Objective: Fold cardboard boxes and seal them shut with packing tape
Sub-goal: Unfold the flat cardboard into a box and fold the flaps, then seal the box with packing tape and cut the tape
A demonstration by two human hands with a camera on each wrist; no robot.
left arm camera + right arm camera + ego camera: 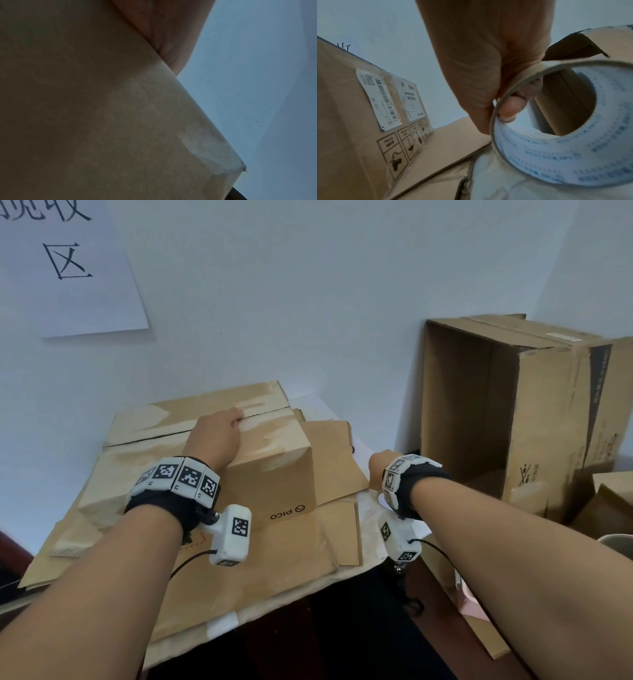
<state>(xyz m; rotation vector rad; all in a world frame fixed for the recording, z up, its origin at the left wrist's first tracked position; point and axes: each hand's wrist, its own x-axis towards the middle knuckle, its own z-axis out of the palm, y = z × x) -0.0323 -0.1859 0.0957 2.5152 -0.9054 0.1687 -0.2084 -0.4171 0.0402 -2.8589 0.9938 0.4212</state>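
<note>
A small brown cardboard box (274,474) printed PICO stands on the table with its top flaps folded down. My left hand (219,433) lies flat on the top, fingertips at the seam between the flaps. The left wrist view shows only the box wall (85,108) and the heel of the left hand (168,33). At the table's right edge, my right hand (378,465) grips a roll of packing tape (556,148), with fingers (510,108) hooked inside its core. The roll is hidden in the head view.
Flattened cardboard sheets (274,559) cover the table under the box. A big empty carton (513,412) lies on its side at the right, its opening facing left. A cardboard face with shipping labels (385,101) stands left of my right hand. A paper sign (68,268) hangs on the wall.
</note>
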